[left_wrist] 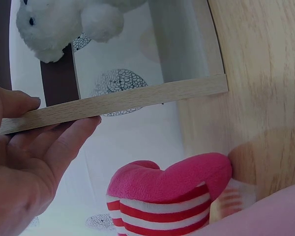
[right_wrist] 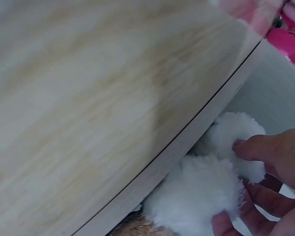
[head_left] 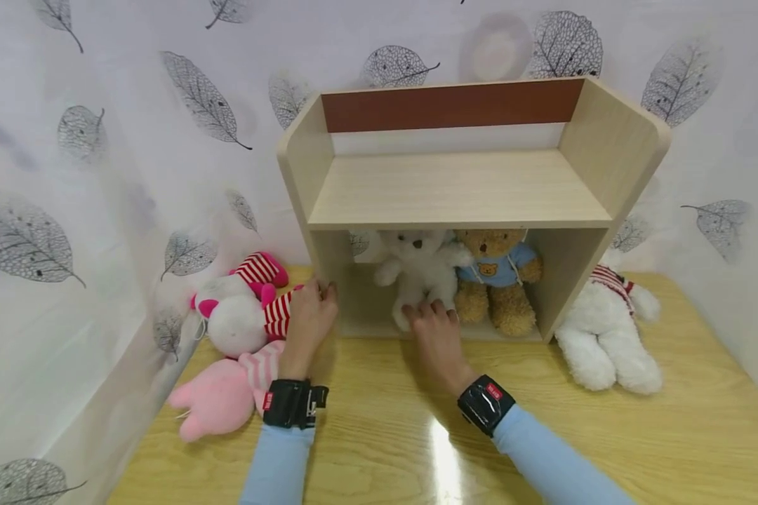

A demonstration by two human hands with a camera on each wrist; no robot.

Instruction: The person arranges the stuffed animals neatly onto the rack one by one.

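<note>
A small wooden shelf [head_left: 457, 189] stands on the table, a white teddy bear [head_left: 422, 270] sitting in its lower compartment. Beside it sits a brown teddy bear [head_left: 497, 277] in a light blue top. My left hand [head_left: 309, 315] grips the front edge of the shelf's left side panel [left_wrist: 137, 96], thumb on the inner face and fingers on the outer. My right hand [head_left: 439, 337] holds the white bear by its fluffy feet [right_wrist: 196, 194], thumb on one foot and fingers against the other.
Left of the shelf lie a white-and-pink plush toy [head_left: 236, 322] in red stripes and a pink plush toy [head_left: 221, 396]. Another white plush [head_left: 609, 337] in a striped top leans by the right side. A leaf-patterned curtain [head_left: 133, 140] hangs behind.
</note>
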